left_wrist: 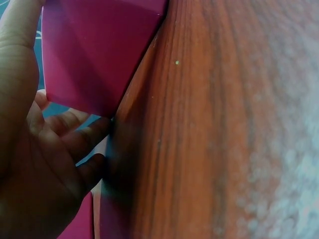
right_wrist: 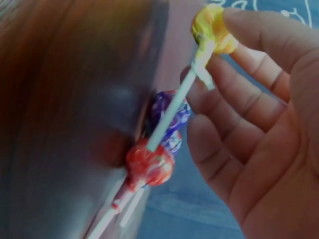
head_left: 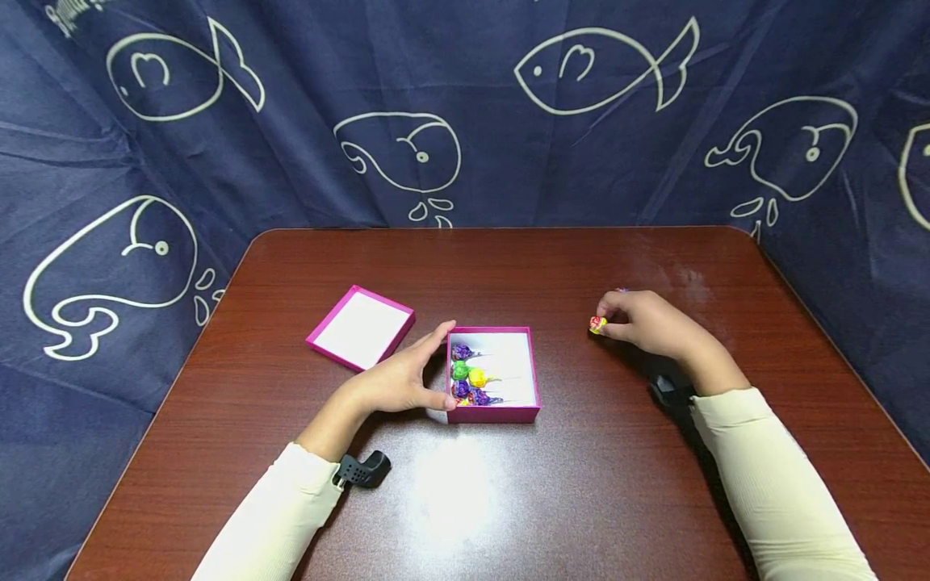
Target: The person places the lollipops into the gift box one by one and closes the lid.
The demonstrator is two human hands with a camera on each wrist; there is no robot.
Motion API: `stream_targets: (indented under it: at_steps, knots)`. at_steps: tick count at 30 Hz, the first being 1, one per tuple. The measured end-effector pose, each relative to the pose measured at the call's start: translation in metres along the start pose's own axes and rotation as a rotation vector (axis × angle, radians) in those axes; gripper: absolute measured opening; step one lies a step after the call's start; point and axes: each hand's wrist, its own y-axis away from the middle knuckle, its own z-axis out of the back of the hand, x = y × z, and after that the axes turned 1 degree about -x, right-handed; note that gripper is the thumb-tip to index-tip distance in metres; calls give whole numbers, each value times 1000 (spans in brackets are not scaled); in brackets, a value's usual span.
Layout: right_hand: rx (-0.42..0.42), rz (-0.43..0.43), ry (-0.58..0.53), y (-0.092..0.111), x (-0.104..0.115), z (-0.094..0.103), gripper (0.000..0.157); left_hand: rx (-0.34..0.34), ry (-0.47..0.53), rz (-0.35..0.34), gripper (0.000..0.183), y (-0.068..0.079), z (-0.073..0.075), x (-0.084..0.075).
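A pink box (head_left: pixel 494 414) with a white inside stands on the table, several wrapped lollipops (head_left: pixel 477 378) lying along its left side, sticks pointing right. My left hand (head_left: pixel 398 381) holds this box at its left side, the thumb at the near corner and a fingertip at the far corner. Off to the right, my right hand (head_left: pixel 649 324) pinches a yellow-wrapped lollipop (right_wrist: pixel 214 30) by its head between thumb and fingers; the white stick hangs free. Beyond it in the right wrist view are a red lollipop (right_wrist: pixel 150 164) and a purple one (right_wrist: pixel 169 110).
The box's lid (head_left: pixel 363 329), pink-edged and white inside, lies left of the box with its inside up. The brown wooden table (head_left: pixel 581 500) reaches back to a dark blue curtain (head_left: pixel 479 81) with fish and whale drawings.
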Motion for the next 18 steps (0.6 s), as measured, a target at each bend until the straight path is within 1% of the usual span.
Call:
stream_targets:
  at_steps: [6,12,16,18]
  knots:
    - [69,-26,-48,-1,8,3,15,5,-3,-3,115,-1,0,0]
    - [160,-39,-155,-2,14,5,13,12,-20,-5,115,-2,1,1]
    - [213,-17,-209,-6,19,6,12,3,-15,-4,116,-1,1,1]
    - [237,7,-226,-8,22,7,13,1,-12,-7,116,1,1,2]
